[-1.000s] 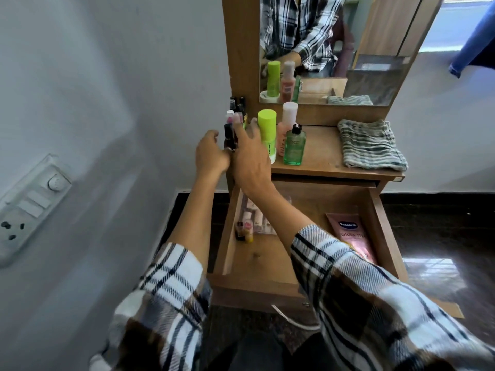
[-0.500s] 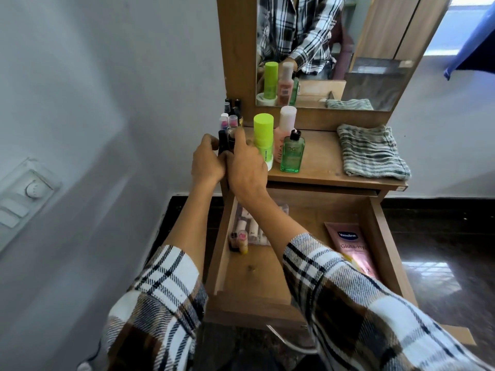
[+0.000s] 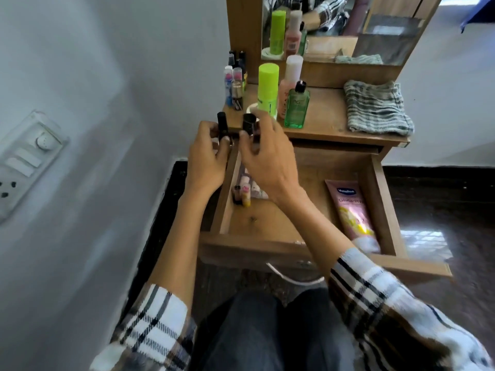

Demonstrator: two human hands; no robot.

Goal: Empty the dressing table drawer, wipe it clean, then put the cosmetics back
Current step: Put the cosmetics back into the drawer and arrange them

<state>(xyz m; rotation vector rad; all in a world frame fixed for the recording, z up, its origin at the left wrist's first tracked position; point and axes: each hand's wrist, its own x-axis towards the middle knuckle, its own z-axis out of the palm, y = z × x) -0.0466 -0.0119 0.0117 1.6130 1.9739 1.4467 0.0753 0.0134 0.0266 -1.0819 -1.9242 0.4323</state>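
The wooden drawer (image 3: 267,246) stands pulled open below the dressing table top (image 3: 324,124). Inside lie a pink Vaseline tube (image 3: 351,210) at the right and a few small lip balms (image 3: 242,194) at the left. My left hand (image 3: 207,159) grips a slim black tube (image 3: 222,124) upright at the table's front left corner. My right hand (image 3: 265,156) holds a wider black tube (image 3: 249,124) right beside it. A lime-capped bottle (image 3: 267,87), a pink bottle (image 3: 290,76) and a green bottle (image 3: 297,105) stand on the top.
Several small cosmetics (image 3: 234,81) cluster at the top's back left corner. A folded striped cloth (image 3: 377,108) lies on the right of the top. A mirror (image 3: 334,25) rises behind. A wall switch panel (image 3: 24,162) is at the left. Dark floor (image 3: 442,210) is on the right.
Both hands have drawn back from the cluster of cosmetics toward the table's front left corner, each holding a black tube. The camera has tilted downward.
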